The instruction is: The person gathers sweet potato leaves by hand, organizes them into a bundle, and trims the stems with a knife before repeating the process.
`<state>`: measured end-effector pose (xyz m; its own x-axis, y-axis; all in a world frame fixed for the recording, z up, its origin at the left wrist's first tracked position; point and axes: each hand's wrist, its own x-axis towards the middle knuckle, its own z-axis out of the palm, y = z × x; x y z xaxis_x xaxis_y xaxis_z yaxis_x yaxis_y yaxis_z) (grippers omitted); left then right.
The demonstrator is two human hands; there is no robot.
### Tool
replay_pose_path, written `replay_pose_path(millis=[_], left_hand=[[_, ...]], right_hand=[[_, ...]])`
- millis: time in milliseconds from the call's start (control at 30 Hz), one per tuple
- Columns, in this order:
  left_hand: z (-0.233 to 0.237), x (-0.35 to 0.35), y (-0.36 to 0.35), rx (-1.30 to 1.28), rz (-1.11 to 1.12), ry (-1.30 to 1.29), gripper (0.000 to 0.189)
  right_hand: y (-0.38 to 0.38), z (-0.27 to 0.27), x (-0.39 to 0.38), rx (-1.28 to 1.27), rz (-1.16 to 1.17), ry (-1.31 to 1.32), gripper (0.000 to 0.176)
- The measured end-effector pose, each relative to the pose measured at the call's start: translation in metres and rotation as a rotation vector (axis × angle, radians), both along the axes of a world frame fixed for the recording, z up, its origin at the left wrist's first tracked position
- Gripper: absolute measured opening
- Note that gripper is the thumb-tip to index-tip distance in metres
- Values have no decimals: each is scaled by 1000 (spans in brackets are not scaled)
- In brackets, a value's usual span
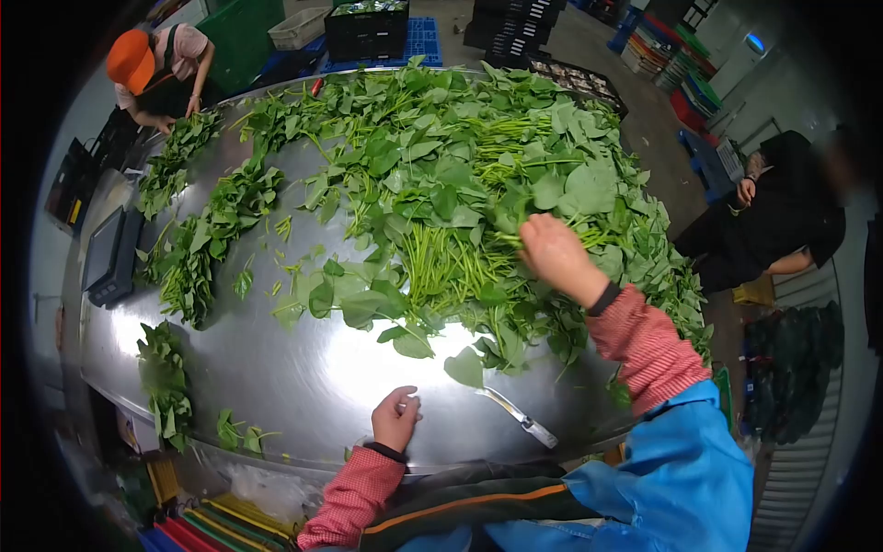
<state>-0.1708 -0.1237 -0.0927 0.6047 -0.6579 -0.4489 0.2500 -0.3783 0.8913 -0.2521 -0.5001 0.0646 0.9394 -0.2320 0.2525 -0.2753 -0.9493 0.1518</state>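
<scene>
A large heap of leafy green stems covers the middle and right of the metal table. My right hand reaches into the heap, its fingers closed round some leafy stems. Near the front edge, my left hand hovers over bare metal with its fingers curled and apart, holding nothing. Between my hands and nearer to me lies a metal tool with a pale handle, a loose leaf at its far end. Smaller bunches lie in rows on the left.
A co-worker in an orange cap handles greens at the far left. Another person in dark clothes stands at the right. A dark scale-like device sits at the left edge. Black crates stand beyond the metal table.
</scene>
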Motion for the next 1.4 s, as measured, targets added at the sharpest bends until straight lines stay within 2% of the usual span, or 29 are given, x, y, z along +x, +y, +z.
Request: replay_pose_path(millis=[33,100,200,300,333,433,467,567,600,800,900,967,1033,1067,1133,1200,1300,1333,1367,1400], left_hand=[[0,-1,0,-1,18,-9,20],[2,-4,-2,-3,45,-25,19],[-4,-9,-2,-10,81,-87,18],[-5,-12,-1,-18,106,-114,17],[-6,-13,0,-15,99,-132,17],[-8,-12,0,-7,87,-183,17],[-8,-13,0,-5,87,-197,16],[-4,-14,-1,16,90,-296,17],[-2,-14,0,26,91,-337,18],[-2,-12,-2,59,88,-233,19],[1,-14,-11,-100,25,-273,19],[46,-17,-36,-209,-117,-418,20],[93,-20,-70,-327,-218,-507,22],[108,-21,-88,-389,-250,-525,23],[127,-26,-123,-498,-220,-437,24],[122,-32,-154,-537,-221,-452,24],[105,-48,-171,-529,-222,-475,23],[102,-51,-174,-516,-223,-486,23],[99,-54,-174,-487,-247,-442,23],[94,-61,-170,-457,-270,-398,22]], right_hand=[[5,-7,6,79,-62,85,27],[0,-33,11,116,-72,82,38],[11,-31,8,204,-102,214,55],[14,-23,-2,91,16,271,61],[15,-25,-6,3,69,284,61],[19,-35,-5,-92,20,302,59],[18,-42,-3,-103,35,163,50],[14,-35,-5,50,-7,221,37],[12,-34,-9,66,39,143,31],[4,25,-34,168,36,-18,34],[-11,44,-47,287,32,-99,34],[-17,64,-60,333,-74,-158,36],[-30,65,-71,615,-199,-283,37],[-37,62,-77,676,-232,-349,37],[-43,63,-84,775,-275,-436,38],[-45,64,-90,856,-297,-471,39],[-33,62,-83,588,-228,-411,37],[-32,54,-79,401,-171,-312,34],[-17,56,-68,261,37,-331,34],[-11,48,-63,206,68,-223,40]])
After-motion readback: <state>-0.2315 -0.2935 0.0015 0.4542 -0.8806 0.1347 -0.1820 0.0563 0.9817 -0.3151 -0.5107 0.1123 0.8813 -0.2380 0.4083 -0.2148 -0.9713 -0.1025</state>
